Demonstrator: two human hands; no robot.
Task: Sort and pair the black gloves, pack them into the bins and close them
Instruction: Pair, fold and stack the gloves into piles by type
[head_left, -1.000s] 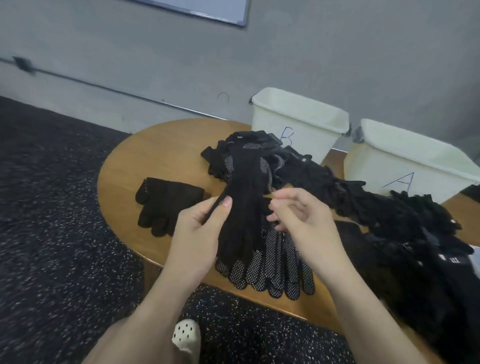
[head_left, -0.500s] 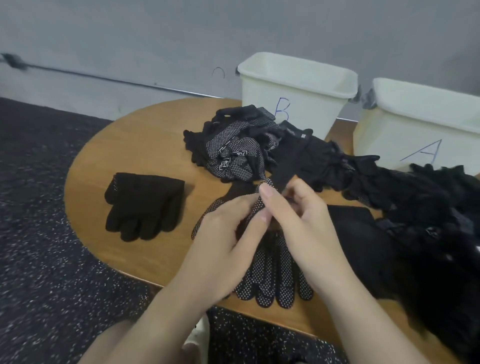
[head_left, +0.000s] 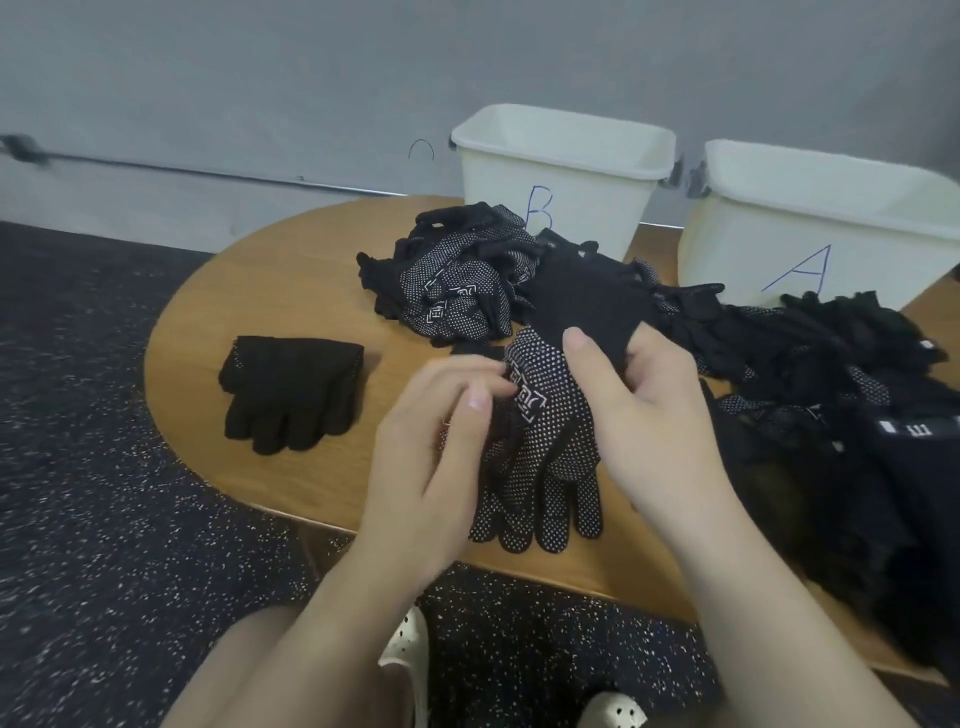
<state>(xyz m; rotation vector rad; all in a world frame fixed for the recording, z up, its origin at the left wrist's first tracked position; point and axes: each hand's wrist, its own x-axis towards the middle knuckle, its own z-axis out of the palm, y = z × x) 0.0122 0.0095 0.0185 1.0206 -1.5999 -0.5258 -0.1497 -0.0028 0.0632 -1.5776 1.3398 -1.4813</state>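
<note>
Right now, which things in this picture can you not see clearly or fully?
- Inside of bin B and bin A: the head view is too low to show their floors.
- Left hand: blurred, so its hold on the dotted glove is unclear.
- Glove pile: cut off by the right edge; no count possible.
- White tag: print too small.
</note>
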